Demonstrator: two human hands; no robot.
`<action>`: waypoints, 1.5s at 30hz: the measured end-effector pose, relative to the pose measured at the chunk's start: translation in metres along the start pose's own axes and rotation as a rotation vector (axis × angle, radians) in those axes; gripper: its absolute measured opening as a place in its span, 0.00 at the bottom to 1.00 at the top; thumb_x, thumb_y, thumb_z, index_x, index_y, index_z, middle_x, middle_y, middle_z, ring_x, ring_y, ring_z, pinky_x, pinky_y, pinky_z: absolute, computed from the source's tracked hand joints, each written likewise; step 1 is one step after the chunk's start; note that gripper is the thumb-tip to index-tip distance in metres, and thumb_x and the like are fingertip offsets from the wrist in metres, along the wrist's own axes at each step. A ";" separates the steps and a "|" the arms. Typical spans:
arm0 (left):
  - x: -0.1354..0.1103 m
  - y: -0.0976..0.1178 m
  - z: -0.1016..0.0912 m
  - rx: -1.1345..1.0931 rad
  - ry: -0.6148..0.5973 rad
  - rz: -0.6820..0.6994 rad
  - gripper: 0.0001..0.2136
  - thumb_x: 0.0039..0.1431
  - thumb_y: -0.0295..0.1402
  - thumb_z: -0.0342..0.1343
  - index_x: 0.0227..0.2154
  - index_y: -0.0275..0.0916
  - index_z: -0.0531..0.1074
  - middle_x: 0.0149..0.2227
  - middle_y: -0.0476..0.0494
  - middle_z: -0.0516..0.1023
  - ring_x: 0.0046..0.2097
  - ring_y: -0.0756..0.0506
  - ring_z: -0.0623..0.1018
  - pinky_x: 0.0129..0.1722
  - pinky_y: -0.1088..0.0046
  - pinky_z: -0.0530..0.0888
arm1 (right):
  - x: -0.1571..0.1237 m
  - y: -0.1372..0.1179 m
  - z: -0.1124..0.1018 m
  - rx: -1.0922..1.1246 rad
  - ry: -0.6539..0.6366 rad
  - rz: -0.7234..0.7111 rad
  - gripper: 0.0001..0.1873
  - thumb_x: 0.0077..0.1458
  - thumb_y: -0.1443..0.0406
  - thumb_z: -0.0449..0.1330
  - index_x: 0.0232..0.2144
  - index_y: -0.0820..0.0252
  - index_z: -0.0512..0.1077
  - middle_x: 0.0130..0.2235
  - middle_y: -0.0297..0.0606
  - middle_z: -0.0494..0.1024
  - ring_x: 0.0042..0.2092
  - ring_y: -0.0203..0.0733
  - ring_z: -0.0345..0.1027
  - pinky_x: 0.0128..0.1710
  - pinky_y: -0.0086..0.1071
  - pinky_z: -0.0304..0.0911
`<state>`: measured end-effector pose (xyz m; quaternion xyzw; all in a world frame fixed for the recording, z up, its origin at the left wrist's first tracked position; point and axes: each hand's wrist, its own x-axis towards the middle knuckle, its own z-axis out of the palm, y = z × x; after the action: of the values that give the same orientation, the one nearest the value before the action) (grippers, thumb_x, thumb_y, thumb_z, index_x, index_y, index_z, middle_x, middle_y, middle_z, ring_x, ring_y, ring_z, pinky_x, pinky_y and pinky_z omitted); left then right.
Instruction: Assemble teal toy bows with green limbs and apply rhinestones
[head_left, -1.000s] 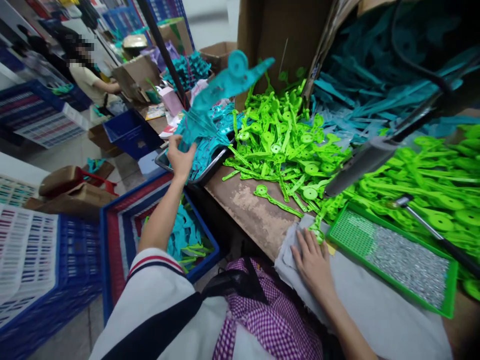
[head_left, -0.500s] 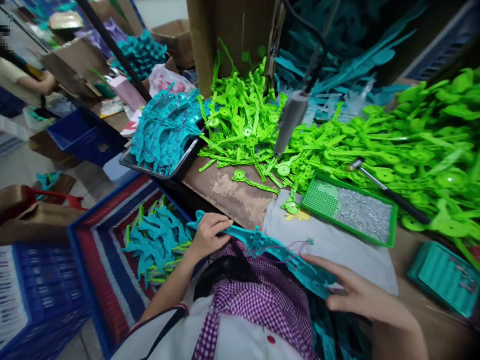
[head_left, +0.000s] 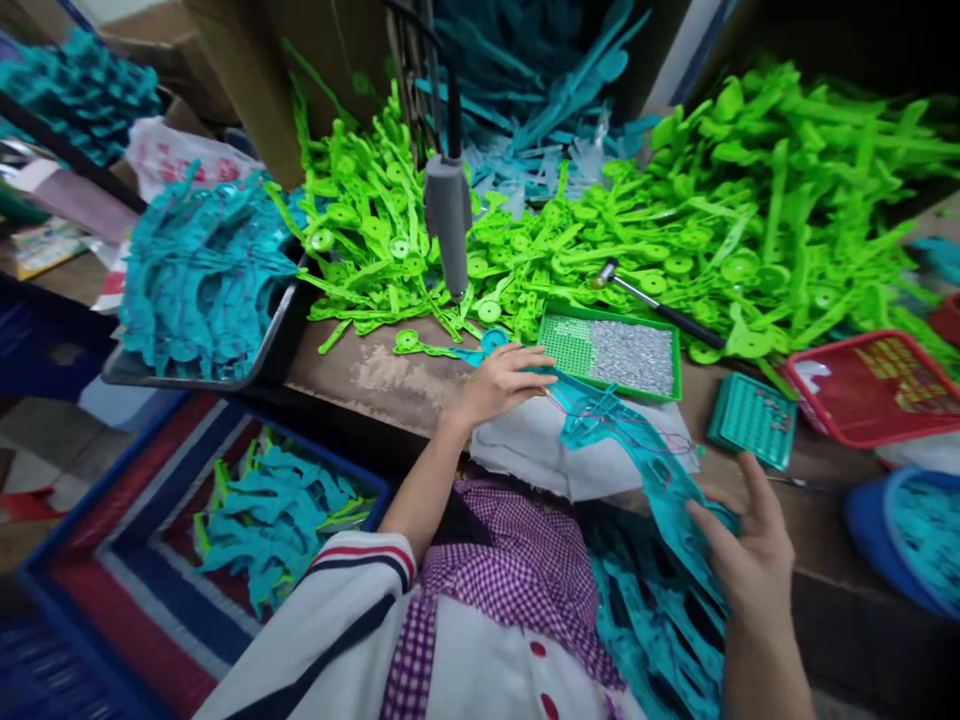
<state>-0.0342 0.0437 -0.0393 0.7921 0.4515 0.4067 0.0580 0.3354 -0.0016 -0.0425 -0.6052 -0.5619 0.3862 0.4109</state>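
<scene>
A long teal plastic part (head_left: 600, 420), with thin reddish wires and a small greenish piece trailing from it, slants over the white cloth at the table edge. My left hand (head_left: 506, 385) is closed around its upper left portion, and a round teal end shows beyond the fingers. At its lower right portion, my right hand (head_left: 750, 550) has the thumb against the part, the index finger raised and the other fingers partly hidden behind it. More teal parts (head_left: 652, 630) lie below, by my lap.
Bright green plastic parts (head_left: 525, 250) are heaped across the table. A grey electric screwdriver (head_left: 448, 225) hangs above them. Nearby are a green tray (head_left: 676, 385) of small metal pieces, a hammer (head_left: 667, 315), a teal box (head_left: 750, 420), a red basket (head_left: 814, 395) and a black tray (head_left: 266, 345) of teal parts.
My left hand has moved forward and right over the table, carrying the teal part, which now slants more steeply. The view has swung right, bringing the red basket and a blue tub into sight.
</scene>
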 end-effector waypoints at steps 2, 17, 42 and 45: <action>0.009 0.000 0.005 -0.133 0.012 -0.059 0.05 0.66 0.31 0.60 0.41 0.45 0.81 0.51 0.45 0.83 0.60 0.44 0.78 0.58 0.57 0.77 | 0.002 0.000 0.005 -0.033 0.049 -0.068 0.49 0.47 0.52 0.72 0.69 0.48 0.62 0.40 0.37 0.81 0.42 0.49 0.77 0.42 0.45 0.76; -0.010 -0.094 -0.036 -0.464 0.358 -0.849 0.19 0.76 0.40 0.35 0.39 0.42 0.71 0.34 0.45 0.80 0.41 0.47 0.81 0.41 0.59 0.81 | 0.021 -0.007 0.097 -0.007 0.282 -0.242 0.33 0.54 0.56 0.65 0.60 0.58 0.69 0.54 0.49 0.77 0.45 0.47 0.77 0.51 0.46 0.72; 0.012 -0.018 0.050 -0.111 -0.309 -0.325 0.09 0.69 0.37 0.54 0.42 0.41 0.77 0.43 0.41 0.82 0.47 0.42 0.80 0.50 0.59 0.74 | 0.082 -0.008 0.145 -0.165 -0.217 -0.004 0.15 0.49 0.55 0.63 0.36 0.57 0.73 0.36 0.43 0.83 0.37 0.49 0.76 0.37 0.38 0.68; 0.006 -0.023 0.060 -0.215 -0.267 -0.513 0.13 0.67 0.44 0.57 0.43 0.39 0.74 0.40 0.41 0.82 0.41 0.42 0.81 0.43 0.61 0.76 | 0.101 -0.009 0.149 -0.218 -0.347 -0.004 0.11 0.48 0.58 0.63 0.33 0.57 0.71 0.29 0.38 0.80 0.31 0.45 0.72 0.33 0.36 0.66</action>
<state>-0.0064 0.0780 -0.0860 0.6879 0.5797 0.3164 0.3011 0.2008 0.1089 -0.0889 -0.5694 -0.6640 0.4207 0.2408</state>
